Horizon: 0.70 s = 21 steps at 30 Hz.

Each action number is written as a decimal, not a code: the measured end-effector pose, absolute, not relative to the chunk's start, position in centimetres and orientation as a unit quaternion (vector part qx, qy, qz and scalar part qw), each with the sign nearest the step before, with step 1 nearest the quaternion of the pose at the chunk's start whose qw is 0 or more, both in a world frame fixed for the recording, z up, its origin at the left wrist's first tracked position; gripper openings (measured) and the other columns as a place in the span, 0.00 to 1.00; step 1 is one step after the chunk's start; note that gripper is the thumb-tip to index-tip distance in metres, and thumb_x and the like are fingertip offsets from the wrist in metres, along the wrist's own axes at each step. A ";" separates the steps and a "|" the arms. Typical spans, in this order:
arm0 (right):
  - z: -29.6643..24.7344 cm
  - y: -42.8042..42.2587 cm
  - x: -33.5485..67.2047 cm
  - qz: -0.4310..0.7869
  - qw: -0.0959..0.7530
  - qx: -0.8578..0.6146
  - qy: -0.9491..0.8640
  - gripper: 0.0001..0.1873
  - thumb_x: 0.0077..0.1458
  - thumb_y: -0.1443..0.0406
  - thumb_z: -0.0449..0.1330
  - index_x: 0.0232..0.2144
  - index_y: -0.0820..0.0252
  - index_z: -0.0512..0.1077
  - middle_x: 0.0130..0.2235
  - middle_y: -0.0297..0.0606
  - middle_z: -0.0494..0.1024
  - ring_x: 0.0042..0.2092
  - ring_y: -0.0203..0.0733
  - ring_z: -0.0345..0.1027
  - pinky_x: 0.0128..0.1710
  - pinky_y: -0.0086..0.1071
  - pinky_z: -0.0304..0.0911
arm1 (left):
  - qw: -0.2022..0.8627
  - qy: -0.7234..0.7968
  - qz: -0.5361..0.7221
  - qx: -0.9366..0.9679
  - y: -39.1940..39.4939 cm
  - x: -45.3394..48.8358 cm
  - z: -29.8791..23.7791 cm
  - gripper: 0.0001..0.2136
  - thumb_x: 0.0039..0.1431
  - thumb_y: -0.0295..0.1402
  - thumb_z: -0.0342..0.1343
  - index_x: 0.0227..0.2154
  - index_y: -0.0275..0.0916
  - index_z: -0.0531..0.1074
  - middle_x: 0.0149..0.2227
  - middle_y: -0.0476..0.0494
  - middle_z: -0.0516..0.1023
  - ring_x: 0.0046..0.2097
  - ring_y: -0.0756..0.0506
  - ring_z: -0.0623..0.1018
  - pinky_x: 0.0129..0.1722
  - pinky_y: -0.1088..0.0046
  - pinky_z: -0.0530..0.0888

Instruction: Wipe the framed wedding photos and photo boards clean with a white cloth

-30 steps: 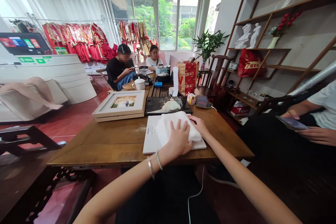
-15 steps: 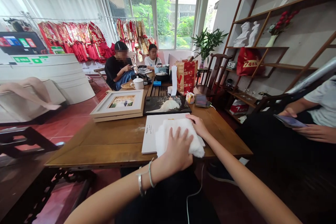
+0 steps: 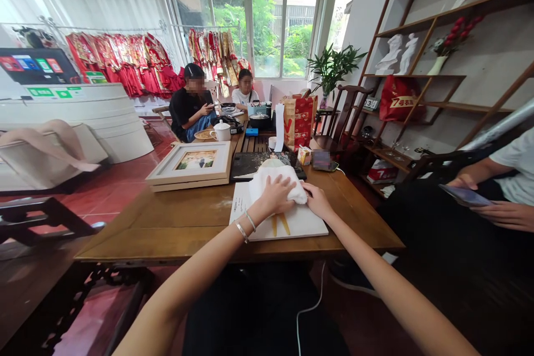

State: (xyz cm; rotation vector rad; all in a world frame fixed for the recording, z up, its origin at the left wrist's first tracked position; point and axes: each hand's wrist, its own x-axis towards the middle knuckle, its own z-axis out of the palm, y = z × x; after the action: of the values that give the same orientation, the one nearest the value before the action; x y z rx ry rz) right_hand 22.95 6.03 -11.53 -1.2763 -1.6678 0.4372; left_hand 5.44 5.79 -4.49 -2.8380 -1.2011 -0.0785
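Note:
My left hand [image 3: 276, 194] lies flat with spread fingers on a white cloth [image 3: 271, 179], pressing it onto a large white book [image 3: 292, 223] with yellow marks on its cover. The cloth sits at the book's far end. My right hand [image 3: 317, 201] rests on the book's right side, touching the cloth's edge, fingers loosely bent. Two bracelets ring my left wrist. The book lies on a brown wooden table [image 3: 183, 222], near its front edge.
Behind the book lie a dark photo album [image 3: 246, 166] and stacked framed pictures [image 3: 192, 164]. A red gift bag [image 3: 298, 121], a teapot [image 3: 221, 132] and small boxes stand further back. Two people sit at the far end. A person with a phone [image 3: 463, 196] sits right, by wooden shelves [image 3: 421, 75].
My left hand has pushed the cloth from the book's near edge to its far end, uncovering the cover with the yellow marks. My right hand has stayed at the book's right side.

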 end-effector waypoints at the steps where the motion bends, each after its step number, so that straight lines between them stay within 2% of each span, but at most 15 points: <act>1: -11.5 6.0 22.9 0.180 0.476 -0.521 -0.685 0.19 0.48 0.72 0.52 0.38 0.55 0.78 0.46 0.37 0.79 0.50 0.46 0.71 0.52 0.40 0.63 | 0.030 -0.391 -0.026 -0.920 5.5 5.5 -4.5 0.27 0.58 0.37 0.48 0.60 0.41 0.56 0.63 0.38 0.58 0.63 0.34 0.54 0.58 0.42 0.54; 6: -11.4 5.9 22.8 0.176 0.482 -0.525 -0.679 0.19 0.49 0.72 0.51 0.39 0.54 0.78 0.47 0.37 0.79 0.50 0.46 0.71 0.53 0.40 0.63 | 0.020 -0.384 -0.024 -0.923 1.4 5.2 -4.4 0.28 0.56 0.39 0.49 0.60 0.38 0.57 0.63 0.36 0.57 0.64 0.32 0.54 0.58 0.41 0.53; 13: -11.8 6.1 23.0 0.177 0.495 -0.528 -0.667 0.16 0.49 0.71 0.53 0.36 0.56 0.78 0.46 0.40 0.79 0.51 0.45 0.71 0.56 0.43 0.61 | -0.020 -0.337 -0.021 -0.941 -6.0 3.7 -4.0 0.32 0.54 0.41 0.50 0.62 0.39 0.53 0.65 0.36 0.52 0.65 0.31 0.49 0.60 0.42 0.49; 17: -11.9 6.1 23.1 0.170 0.487 -0.533 -0.671 0.16 0.50 0.71 0.53 0.37 0.57 0.78 0.47 0.41 0.79 0.51 0.45 0.71 0.56 0.43 0.61 | -0.017 -0.336 -0.020 -0.941 -5.5 3.5 -3.9 0.31 0.54 0.41 0.51 0.61 0.41 0.55 0.65 0.38 0.54 0.65 0.33 0.52 0.60 0.44 0.51; 21: -11.8 6.1 23.0 0.159 0.472 -0.537 -0.681 0.18 0.50 0.72 0.51 0.38 0.57 0.78 0.47 0.40 0.78 0.52 0.45 0.70 0.56 0.43 0.60 | 0.013 -0.367 -0.032 -0.930 -1.6 3.8 -4.2 0.29 0.55 0.41 0.51 0.60 0.42 0.57 0.64 0.40 0.57 0.64 0.34 0.54 0.60 0.46 0.54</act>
State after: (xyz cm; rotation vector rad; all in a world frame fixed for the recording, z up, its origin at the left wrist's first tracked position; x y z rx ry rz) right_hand 23.03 6.12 -11.76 -1.3146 -1.6669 0.3891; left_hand 3.83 -1.65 -4.24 -2.8971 -1.1444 -0.0982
